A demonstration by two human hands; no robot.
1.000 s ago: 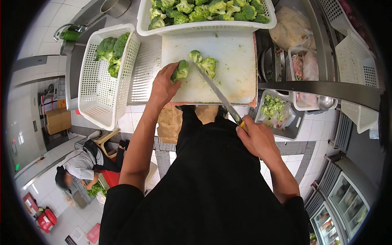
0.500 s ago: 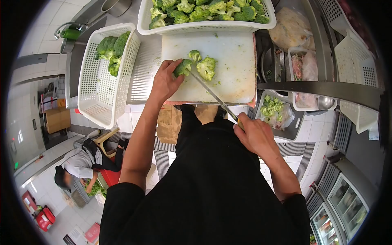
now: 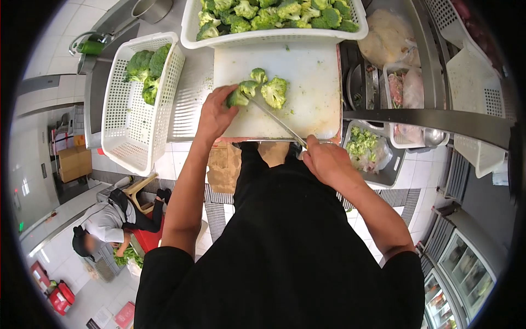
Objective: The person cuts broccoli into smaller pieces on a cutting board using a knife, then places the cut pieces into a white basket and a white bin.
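Note:
My left hand grips a broccoli piece between thumb and fingers at the left side of the white cutting board. In my right hand is the handle of a long knife. Its blade slants up and left across the board, the tip end at the held piece. A cut broccoli chunk lies against the far side of the blade. Just beyond are a small floret and a larger floret. Green crumbs dot the board.
A white basket full of florets stands at the board's far edge. Left of the board, another white basket holds a few broccoli heads. At right are a grey tub of scraps and a metal bar. A person crouches at lower left.
My right hand has pushed the knife forward and left. The broccoli under my left hand now shows as two parts with the blade between them. My left hand has shifted slightly nearer.

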